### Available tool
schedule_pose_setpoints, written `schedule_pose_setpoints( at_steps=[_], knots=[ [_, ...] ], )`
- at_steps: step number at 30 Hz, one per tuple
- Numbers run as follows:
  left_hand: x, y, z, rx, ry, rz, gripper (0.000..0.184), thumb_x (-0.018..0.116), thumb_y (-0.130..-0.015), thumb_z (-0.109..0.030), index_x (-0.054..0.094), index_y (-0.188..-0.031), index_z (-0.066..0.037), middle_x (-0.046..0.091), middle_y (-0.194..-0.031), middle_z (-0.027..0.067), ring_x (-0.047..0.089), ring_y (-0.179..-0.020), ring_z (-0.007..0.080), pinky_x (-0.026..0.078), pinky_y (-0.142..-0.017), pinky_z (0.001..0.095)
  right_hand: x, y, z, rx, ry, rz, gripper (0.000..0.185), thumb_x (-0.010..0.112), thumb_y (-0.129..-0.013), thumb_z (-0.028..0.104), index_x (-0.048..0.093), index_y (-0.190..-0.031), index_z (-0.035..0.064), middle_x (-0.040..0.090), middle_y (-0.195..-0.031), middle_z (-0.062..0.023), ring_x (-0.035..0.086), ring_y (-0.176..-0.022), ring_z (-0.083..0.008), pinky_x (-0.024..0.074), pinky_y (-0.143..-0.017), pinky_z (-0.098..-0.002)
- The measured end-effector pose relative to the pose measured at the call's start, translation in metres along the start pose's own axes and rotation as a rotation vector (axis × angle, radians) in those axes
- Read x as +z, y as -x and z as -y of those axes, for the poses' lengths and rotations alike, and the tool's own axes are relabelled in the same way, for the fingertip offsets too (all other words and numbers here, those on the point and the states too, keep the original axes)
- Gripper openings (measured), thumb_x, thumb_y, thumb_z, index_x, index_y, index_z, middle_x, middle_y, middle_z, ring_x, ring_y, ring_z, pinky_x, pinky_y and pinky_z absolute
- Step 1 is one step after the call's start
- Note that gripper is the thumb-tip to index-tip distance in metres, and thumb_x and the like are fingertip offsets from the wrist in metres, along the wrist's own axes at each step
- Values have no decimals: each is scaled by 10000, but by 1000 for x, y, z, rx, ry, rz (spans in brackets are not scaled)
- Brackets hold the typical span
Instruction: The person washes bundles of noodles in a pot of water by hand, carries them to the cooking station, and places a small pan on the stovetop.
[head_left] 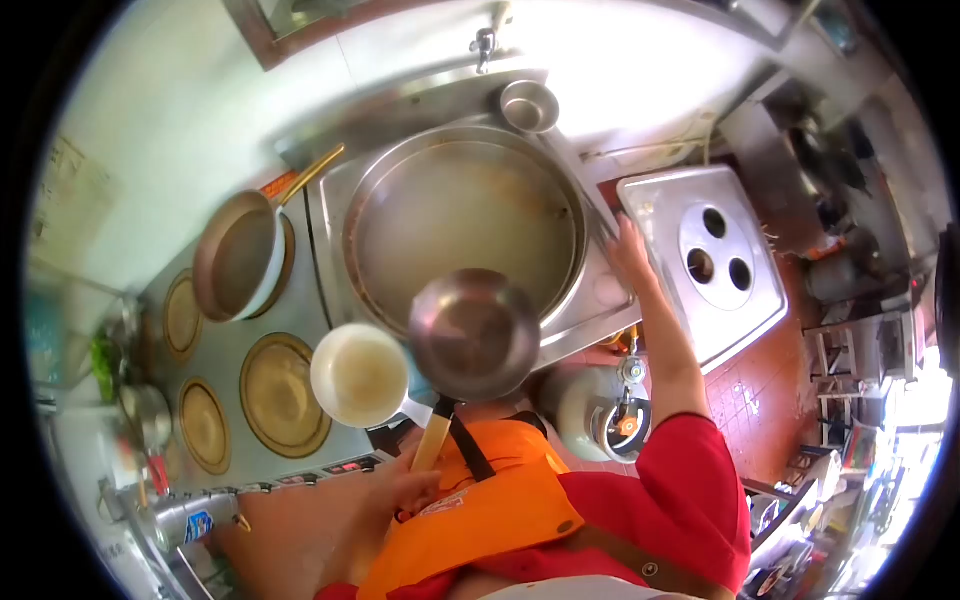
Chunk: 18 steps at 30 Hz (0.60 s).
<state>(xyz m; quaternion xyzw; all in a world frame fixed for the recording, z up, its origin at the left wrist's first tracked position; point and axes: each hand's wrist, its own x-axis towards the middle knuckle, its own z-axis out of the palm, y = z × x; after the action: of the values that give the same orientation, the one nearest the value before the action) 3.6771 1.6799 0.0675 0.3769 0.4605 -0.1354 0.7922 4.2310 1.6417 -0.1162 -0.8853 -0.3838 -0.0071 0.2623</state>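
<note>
My left hand (415,488) is low at the centre-left, closed round the wooden handle of a dark metal pan (475,335). This pan hangs over the front rim of a large round vat (352,250) of cloudy liquid. Beside it is a white pan (360,376) with pale contents; its handle runs behind the wooden one, and whether my hand also grips it is unclear. My right hand (627,252) rests with fingers extended on the metal edge between the vat's counter and a silver panel (735,190) with three holes.
On the left, a stove top (225,358) has round brown plates and a brown pan (238,255) with a gold handle. A small steel pot (529,106) sits behind the vat, below a tap (484,45). A gas cylinder (575,405) stands below the counter.
</note>
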Motion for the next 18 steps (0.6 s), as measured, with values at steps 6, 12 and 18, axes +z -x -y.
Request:
schedule_pose_setpoints(
  at_steps=[6,12,18],
  knots=[
    [52,5,3,105,236,-145,332,581,-807,-68,478,-1121,-39,481,-657,14,434,-460,85,337,-421,204,15,-69,-5,-11,109,378,363,590,-766,139,523,-1108,41,594,-992,-194,592,-948,-374,476,-792,-450],
    [60,-13,36,167,525,-147,296,602,-857,-83,492,-1130,-53,463,-653,6,439,-476,93,347,-427,201,-22,-67,-5,155,-550,557,150,572,-837,184,514,-790,54,476,-585,1,433,-447,-91,339,-406,-242],
    [59,-16,46,221,592,-74,265,576,-884,-96,487,-1130,-54,454,-654,10,428,-473,89,343,-420,203,-73,33,68,209,-982,660,278,563,-896,148,500,-1125,3,479,-628,-7,459,-472,-93,376,-420,-248]
  ],
)
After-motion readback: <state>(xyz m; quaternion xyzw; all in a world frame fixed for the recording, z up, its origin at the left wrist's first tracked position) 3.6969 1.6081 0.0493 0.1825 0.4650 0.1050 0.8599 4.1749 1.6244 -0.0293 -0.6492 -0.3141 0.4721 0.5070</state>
